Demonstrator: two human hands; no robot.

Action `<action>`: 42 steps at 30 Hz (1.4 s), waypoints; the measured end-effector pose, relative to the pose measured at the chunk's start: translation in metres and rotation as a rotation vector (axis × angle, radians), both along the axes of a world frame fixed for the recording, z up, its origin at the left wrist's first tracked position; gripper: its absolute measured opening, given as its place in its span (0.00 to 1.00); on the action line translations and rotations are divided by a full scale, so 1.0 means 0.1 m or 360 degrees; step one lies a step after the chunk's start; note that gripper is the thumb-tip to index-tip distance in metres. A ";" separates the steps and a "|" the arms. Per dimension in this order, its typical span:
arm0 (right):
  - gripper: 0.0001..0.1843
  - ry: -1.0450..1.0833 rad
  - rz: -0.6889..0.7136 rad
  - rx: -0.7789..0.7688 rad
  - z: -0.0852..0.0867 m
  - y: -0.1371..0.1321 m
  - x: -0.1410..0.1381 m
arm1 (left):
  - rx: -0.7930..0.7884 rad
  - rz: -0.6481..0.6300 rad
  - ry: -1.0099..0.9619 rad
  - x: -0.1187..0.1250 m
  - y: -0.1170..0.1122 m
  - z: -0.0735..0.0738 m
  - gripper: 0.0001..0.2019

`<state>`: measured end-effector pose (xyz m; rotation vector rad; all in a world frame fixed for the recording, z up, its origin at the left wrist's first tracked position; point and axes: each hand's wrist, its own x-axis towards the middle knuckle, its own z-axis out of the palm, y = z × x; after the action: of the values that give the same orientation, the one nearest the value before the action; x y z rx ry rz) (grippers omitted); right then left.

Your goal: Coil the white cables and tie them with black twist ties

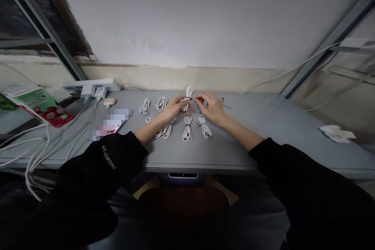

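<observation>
Both hands meet at a coiled white cable bundle (189,93) near the back of the grey table (249,140). My left hand (172,109) pinches the bundle's middle, where a dark twist tie wraps it. My right hand (211,108) has its fingers closed on the tie's other end beside the bundle. Several more tied white cable bundles lie in rows around the hands: two (145,106) (161,103) at the back left, others (187,128) (205,127) (168,129) in front. Loose dark ties (225,103) lie just right of my right hand.
A white power strip (90,84) with plugged chargers sits at the back left, its white cords (38,148) trailing off the table's left edge. A green and red box (41,106) lies far left, a crumpled white tissue (336,133) far right. A wall stands behind.
</observation>
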<state>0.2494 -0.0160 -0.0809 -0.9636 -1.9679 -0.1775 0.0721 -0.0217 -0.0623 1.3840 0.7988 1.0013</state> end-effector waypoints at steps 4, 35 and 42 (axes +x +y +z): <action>0.12 -0.0091 -0.0067 0.0057 0.02 0.04 0.05 | -0.0078 -0.0007 -0.0169 0.01 -0.01 0.01 0.03; 0.07 0.0254 -0.0788 -0.0873 -0.22 0.79 1.45 | -0.0292 0.0213 -0.0276 -0.06 0.08 0.03 0.03; 0.12 -0.0067 -0.0912 -0.0958 -0.19 0.75 1.48 | -0.0292 0.0222 -0.0232 -0.06 0.06 0.03 0.04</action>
<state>0.3972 0.0591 -0.0994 -1.9194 -1.7590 0.0889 0.0665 -0.0154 -0.0595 1.0977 0.8641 1.0948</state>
